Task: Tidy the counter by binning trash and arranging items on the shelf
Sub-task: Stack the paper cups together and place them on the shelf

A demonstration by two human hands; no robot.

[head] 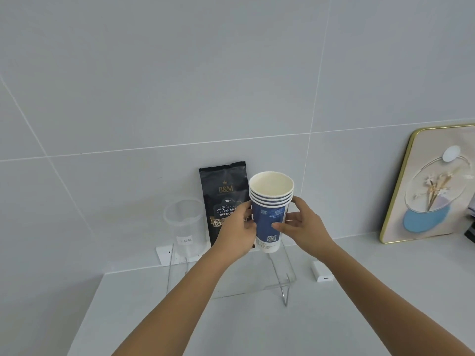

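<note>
A stack of blue-and-white paper cups [268, 217] is held upright in mid-air between both my hands, above a clear acrylic shelf [285, 276] with thin metal legs. My left hand [237, 233] wraps the stack's left side and my right hand [302, 227] pinches its right side. Behind the cups a black coffee bag [221, 191] stands on the shelf against the wall. A translucent plastic container [183, 227] with a small label stands to the bag's left. The shelf's top is mostly hidden by my hands.
A white counter [334, 317] runs below the grey tiled wall. A small white charger block [322, 272] lies on the counter, right of the shelf. A gold-framed picture [434, 183] leans on the wall at the far right. White wall sockets [164, 254] sit behind the container.
</note>
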